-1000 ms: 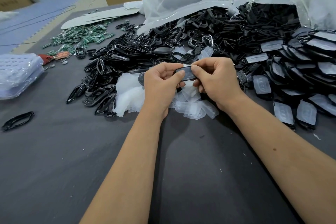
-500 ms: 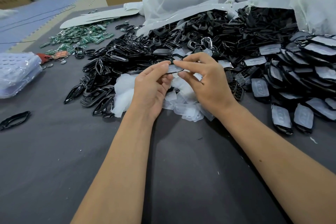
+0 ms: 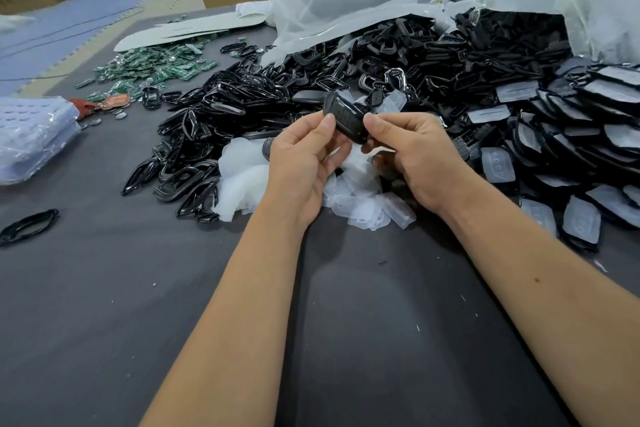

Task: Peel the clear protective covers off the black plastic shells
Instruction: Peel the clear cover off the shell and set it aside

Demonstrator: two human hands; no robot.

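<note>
Black shell (image 3: 346, 120), just one, pinched between left hand (image 3: 304, 163) and right hand (image 3: 415, 163) above peeled clear covers (image 3: 367, 205)

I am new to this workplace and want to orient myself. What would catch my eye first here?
First, the huge heap of glossy black plastic shells spreading across the far half of the dark grey table. At the centre, the left hand and right hand hold one small black shell above a pile of clear peeled covers. Green circuit boards lie far left.
</note>
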